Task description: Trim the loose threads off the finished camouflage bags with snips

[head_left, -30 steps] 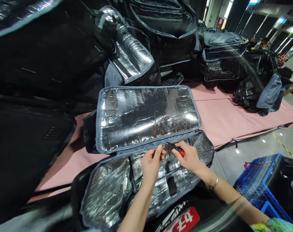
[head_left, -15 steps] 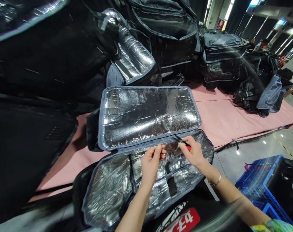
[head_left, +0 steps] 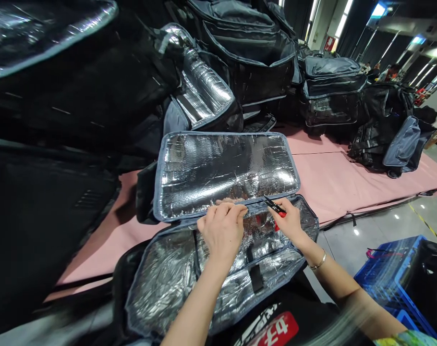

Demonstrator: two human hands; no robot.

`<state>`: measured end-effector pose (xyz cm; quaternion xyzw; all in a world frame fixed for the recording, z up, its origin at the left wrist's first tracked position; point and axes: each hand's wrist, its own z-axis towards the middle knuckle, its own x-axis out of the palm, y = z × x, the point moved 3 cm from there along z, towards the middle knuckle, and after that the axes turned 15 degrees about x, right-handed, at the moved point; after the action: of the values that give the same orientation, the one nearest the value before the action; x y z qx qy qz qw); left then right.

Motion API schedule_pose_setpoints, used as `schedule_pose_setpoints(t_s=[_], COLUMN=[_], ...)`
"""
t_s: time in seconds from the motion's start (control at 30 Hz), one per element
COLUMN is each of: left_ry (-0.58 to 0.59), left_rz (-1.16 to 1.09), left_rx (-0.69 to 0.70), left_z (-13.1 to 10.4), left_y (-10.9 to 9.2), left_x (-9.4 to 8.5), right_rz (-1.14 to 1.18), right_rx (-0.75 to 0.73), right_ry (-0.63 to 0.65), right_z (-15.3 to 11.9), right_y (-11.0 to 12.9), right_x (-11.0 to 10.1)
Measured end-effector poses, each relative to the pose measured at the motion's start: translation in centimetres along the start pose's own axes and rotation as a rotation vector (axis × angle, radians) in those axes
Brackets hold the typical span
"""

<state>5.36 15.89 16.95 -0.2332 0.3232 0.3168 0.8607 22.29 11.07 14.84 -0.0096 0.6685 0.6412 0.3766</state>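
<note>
An insulated bag (head_left: 164,278) with a crinkled silver lining lies open in front of me. Its silver-lined lid (head_left: 225,168), edged in grey binding, is folded back behind it. My left hand (head_left: 223,228) is at the grey hinge seam (head_left: 254,206), fingers bent and thumb pinched against the trim. In my right hand (head_left: 290,220) are black thread snips (head_left: 274,206) with red on the handle, gripped between thumb and fingers. Their tip points left toward the seam, to the right of my left fingers. A dark strap patch (head_left: 256,278) shows on the lining.
Large black bags (head_left: 254,72) are piled behind the work and at the left. More bags (head_left: 402,129) sit along the pink sheet (head_left: 333,182). A blue crate (head_left: 387,269) stands on the floor at the right. People (head_left: 389,72) are far back.
My left hand has turned palm-down, moving slightly left and up onto the hinge seam. The snips in my right hand have risen a little, and more of them shows.
</note>
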Motion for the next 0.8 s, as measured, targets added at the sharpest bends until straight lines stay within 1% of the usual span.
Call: schedule_pose_setpoints(t_s=[0.07,0.13,0.23,0.3,0.33,0.37,0.4,0.43,0.5,0.53,0.57,0.6,0.63,0.67,0.73,0.8], left_ry=[-0.023,-0.075,-0.128,-0.100,-0.069,-0.029,0.011,0.053,0.129,0.142,0.134,0.098,0.040,-0.028,-0.129,-0.162], left_rz=[-0.014,-0.064,-0.278,-0.453,-0.527,-0.583,-0.622,-0.656,-0.765,-0.858,-0.974,-1.095,-1.194,-1.257,-1.296,-1.286], left_rx=[0.014,0.021,0.058,0.095,0.097,0.071,0.005,-0.104,-0.420,-0.594,-0.750,-0.875,-0.963,-1.016,-1.049,-1.040], left_z=[0.1,-0.1,-0.6,-1.0,-1.2,-1.4,-1.6,-1.8,-2.4,-2.8,-3.1,-3.2,-3.3,-3.3,-3.3,-3.3], left_y=[-0.3,-0.5,-0.6,-0.7,-0.7,-0.6,-0.4,-0.1,0.5,0.7,0.6,0.5,0.3,0.1,-0.1,-0.1], left_x=[0.1,0.0,-0.9,-1.5,-1.7,-1.8,-1.7,-1.5,-0.4,0.3,0.9,1.5,2.0,2.4,2.8,3.0], right_rz=[0.013,0.024,0.043,0.055,0.061,0.066,0.070,0.072,0.069,0.062,0.046,0.019,-0.018,-0.062,-0.134,-0.153], right_rx=[-0.005,-0.012,-0.017,-0.017,-0.016,-0.015,-0.013,-0.009,-0.001,0.004,0.008,0.009,0.006,0.001,-0.015,-0.038], right_ry=[-0.005,-0.013,-0.020,-0.024,-0.026,-0.028,-0.027,-0.023,-0.009,-0.004,0.002,0.006,0.007,0.009,0.021,0.030], right_z=[0.0,0.0,0.0,0.0,0.0,0.0,0.0,0.0,-0.1,-0.1,-0.2,-0.4,-0.5,-0.7,-1.3,-1.9], right_y=[0.0,0.1,0.0,-0.1,-0.1,-0.1,-0.1,-0.1,0.0,0.1,0.2,0.4,0.5,0.7,1.0,1.3], right_x=[0.0,0.0,0.1,0.1,0.2,0.2,0.2,0.2,0.2,0.1,0.0,-0.1,-0.2,-0.2,-0.3,-0.3])
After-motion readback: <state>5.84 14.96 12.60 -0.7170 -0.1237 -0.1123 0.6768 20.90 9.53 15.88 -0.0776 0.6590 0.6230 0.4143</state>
